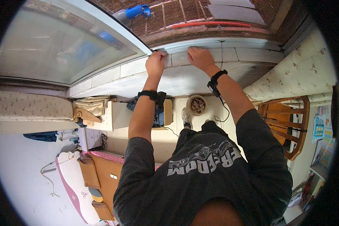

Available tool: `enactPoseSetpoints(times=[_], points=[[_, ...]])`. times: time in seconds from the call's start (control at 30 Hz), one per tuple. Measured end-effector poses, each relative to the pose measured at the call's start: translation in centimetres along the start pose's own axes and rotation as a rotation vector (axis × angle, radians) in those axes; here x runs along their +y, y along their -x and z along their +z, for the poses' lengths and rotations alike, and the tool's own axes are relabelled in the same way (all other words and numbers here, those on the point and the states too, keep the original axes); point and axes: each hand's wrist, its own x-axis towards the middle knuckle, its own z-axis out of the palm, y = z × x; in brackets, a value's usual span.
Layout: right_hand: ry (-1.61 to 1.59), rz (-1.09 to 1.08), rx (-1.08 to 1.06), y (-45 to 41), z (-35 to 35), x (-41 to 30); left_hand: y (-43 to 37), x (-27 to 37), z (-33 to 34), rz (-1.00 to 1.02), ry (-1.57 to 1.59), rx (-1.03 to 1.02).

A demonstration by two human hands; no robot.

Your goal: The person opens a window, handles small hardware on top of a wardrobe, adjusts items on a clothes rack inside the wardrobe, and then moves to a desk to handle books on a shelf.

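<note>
Both my hands rest at the tiled window sill [182,58], beside the pale metal window track [195,43]. My left hand [155,62], its fingers bent, is at the lower corner of the sliding window's frame [142,48]; something small and dark shows by its fingertips, but whether the hand holds it I cannot tell. To the right, my right hand [200,57] lies curled on the tiles with its fingertips near the track. Its fingers are partly hidden, so a held thing cannot be made out. Each wrist wears a black strap with a small device.
Outside the window are a mesh grille, a red rod [212,24] and a blue object [138,12]. Below the sill stand a round waste bin [197,105] and a cardboard box [168,112]. A wooden chair [299,127] and curtains [296,70] are at the right.
</note>
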Motion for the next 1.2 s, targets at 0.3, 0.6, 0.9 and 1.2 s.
enactPoseSetpoints(times=[0.3, 0.6, 0.9, 1.2], points=[[0.043, 0.05, -0.072, 0.3, 0.1, 0.5, 3.3, 1.4, -0.6, -0.012, 0.022, -0.098], [0.022, 0.028, -0.029, -0.1, 0.0, -0.6, 0.6, -0.8, -0.9, -0.066, -0.054, 0.029], [0.029, 0.018, -0.013, 0.2, -0.3, 0.7, 3.3, 3.0, 0.8, 0.052, -0.001, -0.153], [0.017, 0.028, -0.069, -0.5, -0.4, -1.1, 1.9, 1.6, 1.3, -0.206, -0.131, 0.033]])
